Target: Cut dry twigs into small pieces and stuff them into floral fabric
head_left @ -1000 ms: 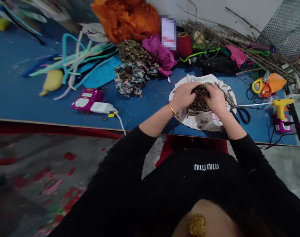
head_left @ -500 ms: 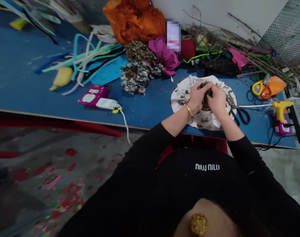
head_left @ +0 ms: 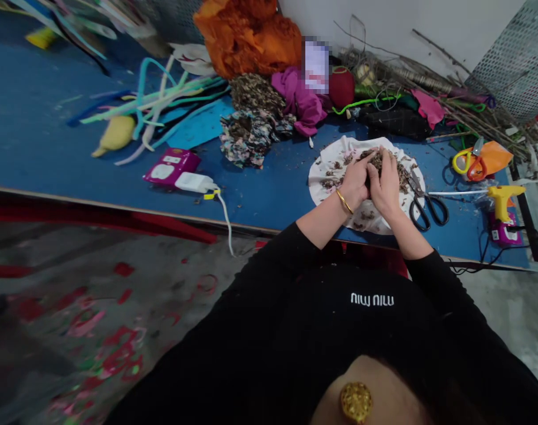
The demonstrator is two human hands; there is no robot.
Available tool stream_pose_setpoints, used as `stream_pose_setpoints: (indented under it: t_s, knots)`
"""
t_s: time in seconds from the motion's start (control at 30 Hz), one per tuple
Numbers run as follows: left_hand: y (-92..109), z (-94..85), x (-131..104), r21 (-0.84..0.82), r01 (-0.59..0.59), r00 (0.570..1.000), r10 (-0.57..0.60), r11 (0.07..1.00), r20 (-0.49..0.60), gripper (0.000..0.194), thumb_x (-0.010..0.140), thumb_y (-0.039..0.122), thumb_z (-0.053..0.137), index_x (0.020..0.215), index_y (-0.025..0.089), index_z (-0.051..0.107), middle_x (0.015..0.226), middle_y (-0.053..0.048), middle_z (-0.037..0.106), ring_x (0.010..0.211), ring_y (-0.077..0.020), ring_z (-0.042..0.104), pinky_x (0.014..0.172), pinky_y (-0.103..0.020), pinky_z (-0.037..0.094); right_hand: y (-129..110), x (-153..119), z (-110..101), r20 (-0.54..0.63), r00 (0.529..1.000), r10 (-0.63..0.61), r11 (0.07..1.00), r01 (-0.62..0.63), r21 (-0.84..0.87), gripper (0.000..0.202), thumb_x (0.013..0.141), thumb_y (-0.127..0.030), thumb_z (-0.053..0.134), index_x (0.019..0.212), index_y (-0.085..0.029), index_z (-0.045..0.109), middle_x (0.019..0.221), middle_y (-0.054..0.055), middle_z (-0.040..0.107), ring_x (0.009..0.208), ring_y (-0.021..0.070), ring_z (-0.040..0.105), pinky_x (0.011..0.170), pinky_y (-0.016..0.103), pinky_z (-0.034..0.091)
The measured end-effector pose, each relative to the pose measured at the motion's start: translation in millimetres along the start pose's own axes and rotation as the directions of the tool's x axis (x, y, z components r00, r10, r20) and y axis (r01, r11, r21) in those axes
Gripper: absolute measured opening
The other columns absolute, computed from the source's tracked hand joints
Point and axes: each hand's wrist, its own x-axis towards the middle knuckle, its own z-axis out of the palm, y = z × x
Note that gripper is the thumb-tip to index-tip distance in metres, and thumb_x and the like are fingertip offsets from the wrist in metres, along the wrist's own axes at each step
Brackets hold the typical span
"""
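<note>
A round white cloth (head_left: 318, 171) lies on the blue table, strewn with dark brown dried bits. On it sits a clump of brown crumbly material (head_left: 402, 171), partly covered by my hands. My left hand (head_left: 356, 178), below a gold bangle (head_left: 344, 201), curves round the left side of this clump. From the right, my right hand (head_left: 385, 184) cups it, fingers together and thumb near my left hand. What lies beneath my palms is hidden. Black-handled scissors (head_left: 427, 206) rest beside my right hand, their blades over the cloth's edge.
A yellow glue gun (head_left: 502, 198) and yellow-red scissors (head_left: 472, 162) lie at right. Twigs (head_left: 468, 109), orange crumpled paper (head_left: 251, 38) and purple cloth (head_left: 302, 100) line the back. Foam strips (head_left: 163, 106) and a purple box (head_left: 171, 167) with a white plug stand left.
My right hand has turned and flattened, its fingers now stretched forward over the clump. More of the brown material shows to its right. The view has shifted slightly.
</note>
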Motion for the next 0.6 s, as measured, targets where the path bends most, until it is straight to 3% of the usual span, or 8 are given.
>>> stream_pose_setpoints:
  t_s: [0.13, 0.3, 0.43, 0.6]
  knots:
    - [4.4, 5.8, -17.4, -0.054, 0.001, 1.000, -0.001, 0.999, 0.008, 0.033, 0.103, 0.049, 0.049, 0.108, 0.023, 0.069, 0.114, -0.007, 0.078, 0.126, -0.0260, 0.068, 0.098, -0.044, 0.060, -7.6, 4.0, 5.3, 0.014, 1.000, -0.009, 0.997, 0.010, -0.080, 0.058, 0.106, -0.031, 0.023, 0.156, -0.015, 0.049, 0.156, 0.021, 0.054, 0.150, 0.0326, 0.045, 0.122, 0.060, 0.035]
    - [14.5, 9.8, -35.1, -0.033, -0.013, 0.995, 0.017, 0.999, 0.100, 0.058, 0.102, 0.071, 0.039, 0.113, 0.020, 0.063, 0.118, -0.011, 0.074, 0.124, -0.0296, 0.070, 0.096, -0.049, 0.061, -16.7, 5.1, -0.8, 0.072, 0.995, -0.071, 0.983, 0.082, -0.165, 0.054, 0.104, -0.026, 0.030, 0.149, -0.011, 0.058, 0.156, 0.020, 0.056, 0.155, 0.0314, 0.040, 0.129, 0.058, 0.027]
    - [13.4, 11.1, -28.6, -0.079, 0.049, 0.997, -0.044, 0.996, 0.064, 0.059, 0.103, 0.071, 0.041, 0.120, 0.020, 0.064, 0.117, -0.011, 0.076, 0.125, -0.0287, 0.069, 0.099, -0.047, 0.059, -18.1, 1.0, -8.0, 0.079, 0.989, -0.125, 0.976, 0.137, -0.169, 0.056, 0.104, -0.031, 0.033, 0.153, -0.015, 0.053, 0.163, 0.017, 0.050, 0.159, 0.0301, 0.034, 0.130, 0.058, 0.024]
    - [7.4, -4.7, -8.3, -0.115, 0.036, 0.999, -0.039, 0.993, -0.027, 0.054, 0.095, 0.075, 0.052, 0.101, 0.024, 0.069, 0.097, -0.007, 0.077, 0.120, -0.0284, 0.070, 0.096, -0.044, 0.059, -8.2, -15.4, -15.8, -0.016, 0.991, -0.134, 0.989, 0.132, -0.064, 0.063, 0.105, -0.042, 0.033, 0.164, -0.021, 0.039, 0.167, 0.016, 0.042, 0.159, 0.0314, 0.033, 0.126, 0.061, 0.031]
